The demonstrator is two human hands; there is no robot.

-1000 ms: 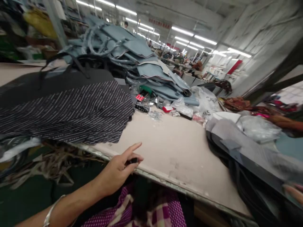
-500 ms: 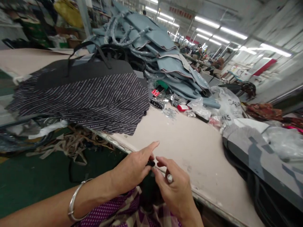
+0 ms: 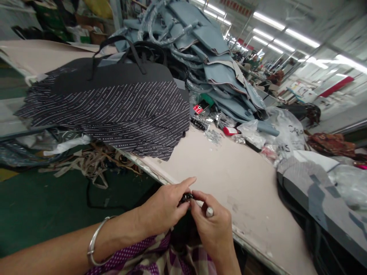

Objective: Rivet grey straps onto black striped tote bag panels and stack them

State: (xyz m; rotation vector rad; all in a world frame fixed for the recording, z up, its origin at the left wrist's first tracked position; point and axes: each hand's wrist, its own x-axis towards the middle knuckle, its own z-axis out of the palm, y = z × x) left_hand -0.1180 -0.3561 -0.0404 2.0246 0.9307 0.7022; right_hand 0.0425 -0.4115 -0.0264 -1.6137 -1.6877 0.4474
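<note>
Black, glossy small piece (image 3: 187, 197), partly hidden: six o'clock, at near edge of the desk (image 3: 218, 168), gripped in left hand (image 3: 166, 204). Right hand (image 3: 216, 223), a second ago off at four o'clock, now pinches it too, pale-tipped rod (image 3: 209, 212) tucked in palm; handling apparently two-handed. Long axis roughly nine to three; facing end indeterminate.

Green floor (image 3: 43, 206), seemingly fluorescent lights (image 3: 302, 38)

tabletop (image 3: 229, 175) open ahead; striped fabric (image 3: 129, 118) left, grey pile (image 3: 304, 179) right
</note>
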